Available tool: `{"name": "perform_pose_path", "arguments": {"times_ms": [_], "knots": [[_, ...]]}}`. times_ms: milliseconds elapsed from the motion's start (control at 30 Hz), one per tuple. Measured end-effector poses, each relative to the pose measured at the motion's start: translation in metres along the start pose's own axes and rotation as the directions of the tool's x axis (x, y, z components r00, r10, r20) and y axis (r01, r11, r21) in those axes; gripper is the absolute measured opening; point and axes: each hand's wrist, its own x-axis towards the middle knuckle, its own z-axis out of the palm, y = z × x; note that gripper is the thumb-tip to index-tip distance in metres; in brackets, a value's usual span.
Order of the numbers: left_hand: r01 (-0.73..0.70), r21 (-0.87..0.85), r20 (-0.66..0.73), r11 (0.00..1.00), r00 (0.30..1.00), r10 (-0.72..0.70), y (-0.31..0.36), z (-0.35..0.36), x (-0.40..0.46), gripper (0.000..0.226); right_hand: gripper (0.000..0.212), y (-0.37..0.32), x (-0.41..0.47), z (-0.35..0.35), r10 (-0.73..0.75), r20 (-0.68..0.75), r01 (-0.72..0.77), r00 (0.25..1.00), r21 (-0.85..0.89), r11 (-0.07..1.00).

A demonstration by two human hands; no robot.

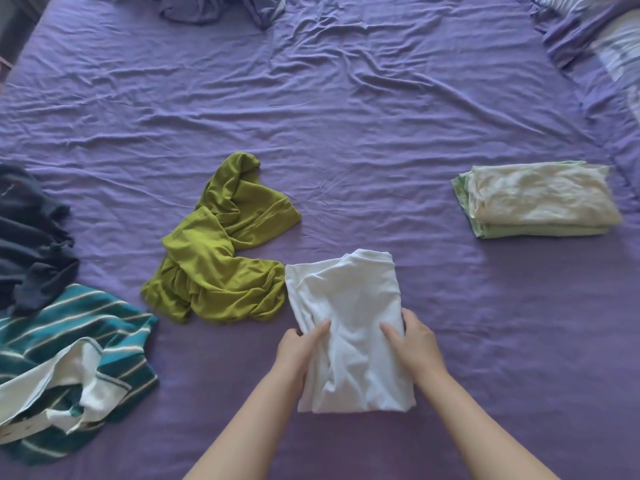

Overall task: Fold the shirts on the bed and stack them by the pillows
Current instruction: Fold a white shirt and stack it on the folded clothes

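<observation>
A white shirt (pixel 346 299), folded into a narrow rectangle, lies on the purple bed sheet (pixel 346 116) near the front middle. My left hand (pixel 299 348) grips its left edge, thumb on top and fingers tucked under. My right hand (pixel 414 344) grips the right edge the same way. A stack of folded shirts (pixel 540 199), cream on top of pale green, sits to the right near the pillows (pixel 616 46). An olive-green shirt (pixel 221 251) lies crumpled just left of the white one.
A teal striped shirt (pixel 69 358) and a dark navy garment (pixel 31 237) lie bunched at the left edge. More crumpled bluish cloth (pixel 221 8) sits at the far top. Wrinkled bare sheet spans the middle of the bed.
</observation>
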Motion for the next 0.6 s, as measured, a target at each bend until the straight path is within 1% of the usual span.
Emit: {"name": "perform_pose_path", "arguments": {"times_ms": [67, 133, 233, 333, 400, 533, 600], "knots": [[-0.035, -0.053, 0.054, 0.998, 0.998, 0.038, 0.004, 0.005, 0.0, 0.042, 0.031, -0.004, 0.002, -0.006, -0.013, 0.011, 0.013, 1.0, 0.045, 0.999], [-0.09, -0.062, 0.094, 0.994, 0.991, 0.095, 0.01, 0.013, -0.006, 0.035, 0.031, -0.008, 0.005, -0.017, -0.078, 0.007, 0.077, 0.997, 0.07, 0.995], [-0.129, -0.056, 0.176, 0.99, 0.975, 0.137, 0.018, 0.032, -0.017, 0.043, 0.032, -0.008, 0.007, -0.045, -0.156, -0.048, 0.16, 0.987, 0.093, 0.983], [-0.178, -0.084, 0.238, 0.98, 0.952, 0.193, 0.025, 0.064, -0.025, 0.039, 0.031, 0.003, 0.011, -0.083, -0.195, -0.128, 0.209, 0.972, 0.104, 0.972], [-0.206, -0.076, 0.285, 0.976, 0.933, 0.22, 0.031, 0.094, -0.033, 0.042, 0.031, 0.018, 0.014, -0.114, -0.207, -0.175, 0.227, 0.962, 0.1, 0.969], [-0.198, -0.09, 0.408, 0.976, 0.887, 0.217, 0.039, 0.167, -0.058, 0.052, 0.031, 0.061, 0.02, -0.18, -0.192, -0.258, 0.211, 0.947, 0.044, 0.977], [-0.188, -0.069, 0.447, 0.98, 0.872, 0.199, 0.035, 0.207, -0.065, 0.052, 0.032, 0.089, 0.02, -0.21, -0.179, -0.295, 0.189, 0.939, 0.005, 0.982]]}}
